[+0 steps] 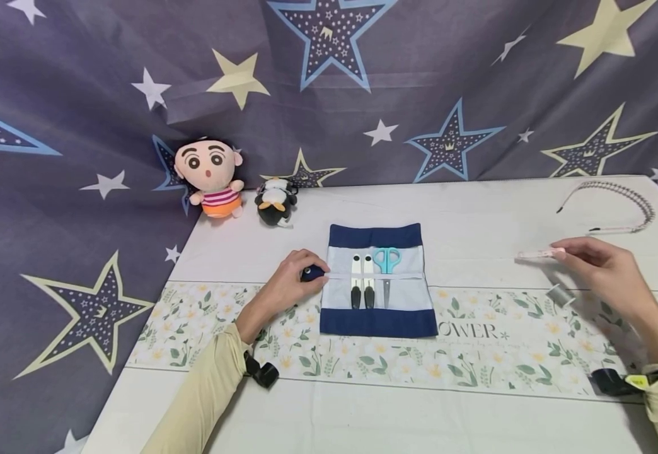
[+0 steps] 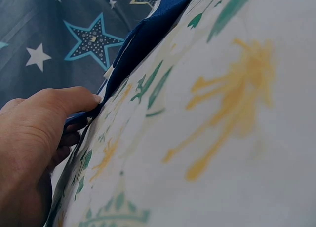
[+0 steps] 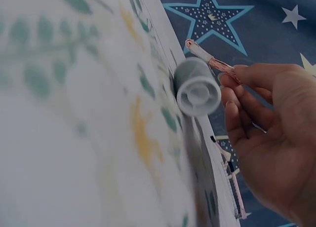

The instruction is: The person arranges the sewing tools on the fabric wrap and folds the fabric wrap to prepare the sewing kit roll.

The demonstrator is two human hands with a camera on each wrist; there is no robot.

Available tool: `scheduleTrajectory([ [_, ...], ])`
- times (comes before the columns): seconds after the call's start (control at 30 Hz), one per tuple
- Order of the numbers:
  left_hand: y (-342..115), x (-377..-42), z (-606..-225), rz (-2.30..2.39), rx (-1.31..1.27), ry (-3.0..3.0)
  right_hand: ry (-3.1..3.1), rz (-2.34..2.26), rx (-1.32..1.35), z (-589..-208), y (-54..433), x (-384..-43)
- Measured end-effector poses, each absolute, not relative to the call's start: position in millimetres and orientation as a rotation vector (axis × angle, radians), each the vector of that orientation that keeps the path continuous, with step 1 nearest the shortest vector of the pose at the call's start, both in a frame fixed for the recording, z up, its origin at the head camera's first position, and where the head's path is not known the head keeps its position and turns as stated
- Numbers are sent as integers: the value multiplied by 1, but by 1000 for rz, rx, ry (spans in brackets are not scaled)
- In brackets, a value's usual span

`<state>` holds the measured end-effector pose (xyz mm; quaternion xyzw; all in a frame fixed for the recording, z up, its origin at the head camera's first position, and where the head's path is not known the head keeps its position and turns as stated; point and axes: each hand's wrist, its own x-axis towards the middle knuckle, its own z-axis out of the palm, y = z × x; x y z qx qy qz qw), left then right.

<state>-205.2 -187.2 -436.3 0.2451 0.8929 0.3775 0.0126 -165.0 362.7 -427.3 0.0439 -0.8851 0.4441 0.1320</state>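
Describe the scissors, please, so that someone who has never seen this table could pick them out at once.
Near the middle of the white table lies an opened cloth holder with navy bands at its far and near edges. On its pale panel, three tools lie side by side; the scissors are the rightmost. Their turquoise looped handles set them apart from the two black-and-white tools.

The pale pouch (image 1: 378, 323) is edged in navy, near and far. The slim strip (image 1: 536, 254) is coloured pink and white, the spool (image 1: 560, 294) grey. The white worktop (image 1: 386, 416) is banded in green-and-yellow florals; at its far left corner, the doll (image 1: 220, 197) is striped magenta-and-white.
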Motion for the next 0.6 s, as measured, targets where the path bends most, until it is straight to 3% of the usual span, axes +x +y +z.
scheduleTrajectory([
  [0.6,-187,-205,-436,1170,765,2783,-2525,1491,253,-410,320,-186],
])
